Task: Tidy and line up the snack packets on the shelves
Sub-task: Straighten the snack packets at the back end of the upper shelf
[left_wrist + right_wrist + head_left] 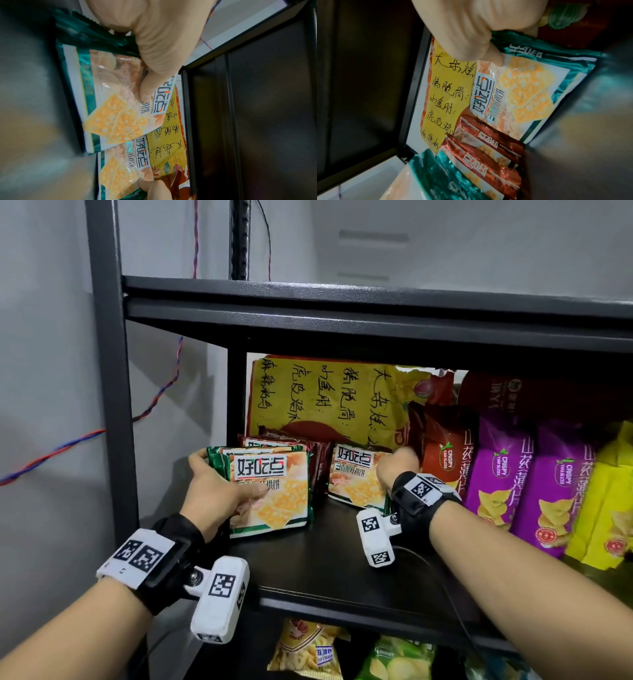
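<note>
On the middle shelf (325, 563) my left hand (221, 477) grips an upright stack of green biscuit packets (274, 494), thumb (147, 86) across the front packet (111, 111) and fingers round the stack's left edge. A little to the right, my right hand (397, 465) holds a second green packet stack (354, 477) by its upper right corner, thumb (493, 58) on the front packet (530, 89). Between and behind the two stacks stand red-brown packets (284, 442) (488, 152), partly hidden.
A yellow handwritten sheet (325, 395) leans against the shelf back. To the right stand a red-brown crisp bag (445, 446), purple crisp bags (496, 477) and yellow bags (609, 501). Snack bags (308, 648) sit on the lower shelf. The grey upright post (113, 405) is at left.
</note>
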The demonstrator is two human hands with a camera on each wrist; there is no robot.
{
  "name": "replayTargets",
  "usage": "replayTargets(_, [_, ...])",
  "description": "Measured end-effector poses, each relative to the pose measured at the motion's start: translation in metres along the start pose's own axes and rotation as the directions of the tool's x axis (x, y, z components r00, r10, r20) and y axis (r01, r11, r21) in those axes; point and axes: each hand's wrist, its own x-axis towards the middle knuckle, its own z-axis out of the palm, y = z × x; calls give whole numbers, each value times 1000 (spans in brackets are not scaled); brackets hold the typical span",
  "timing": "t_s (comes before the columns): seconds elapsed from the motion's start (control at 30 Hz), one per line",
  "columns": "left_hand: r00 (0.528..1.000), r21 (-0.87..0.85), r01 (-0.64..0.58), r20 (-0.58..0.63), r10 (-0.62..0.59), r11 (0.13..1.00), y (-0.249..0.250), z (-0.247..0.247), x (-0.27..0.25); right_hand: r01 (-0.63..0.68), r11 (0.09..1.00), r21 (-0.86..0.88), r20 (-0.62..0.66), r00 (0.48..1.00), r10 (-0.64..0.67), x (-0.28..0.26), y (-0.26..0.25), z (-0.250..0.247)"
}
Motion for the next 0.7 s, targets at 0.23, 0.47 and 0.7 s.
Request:
replayTargets(0.23, [999, 12, -33, 20, 33, 999, -7, -2, 5, 57, 976, -211, 133, 991, -29, 10, -10, 4])
replayTargets(0.47, [996, -152, 28, 91, -15, 988, -6, 0, -2, 196, 923, -330, 43, 980, -193, 11, 2, 9])
replayTargets(0.7, [976, -284, 215, 26, -217, 934, 2, 4, 0, 486, 819, -305, 87, 871, -484, -14, -16, -2])
